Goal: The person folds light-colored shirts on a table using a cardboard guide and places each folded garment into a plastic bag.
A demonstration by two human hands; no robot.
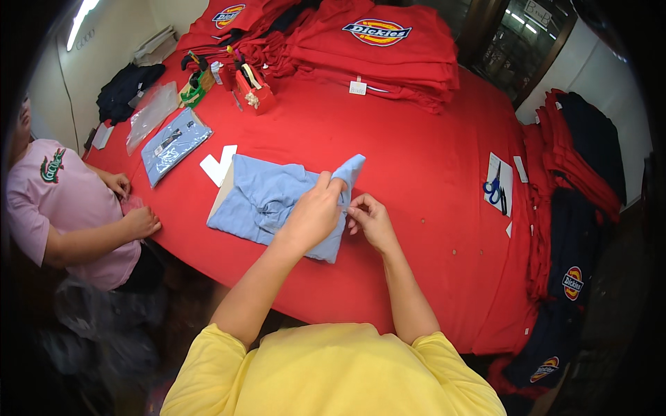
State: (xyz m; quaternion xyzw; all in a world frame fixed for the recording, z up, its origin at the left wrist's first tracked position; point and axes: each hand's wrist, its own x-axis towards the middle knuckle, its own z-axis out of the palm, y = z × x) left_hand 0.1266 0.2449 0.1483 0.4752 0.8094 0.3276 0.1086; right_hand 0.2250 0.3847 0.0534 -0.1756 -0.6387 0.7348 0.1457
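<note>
Partly under gripping left hand (313, 216), blue garment (260, 197); right hand (373, 220) at edge.

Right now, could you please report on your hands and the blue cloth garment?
Left hand gripping blue garment; right hand at its edge, grip unclear; flat white card away from hands.

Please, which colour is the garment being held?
The garment is light blue, best seen in the head view.
</note>
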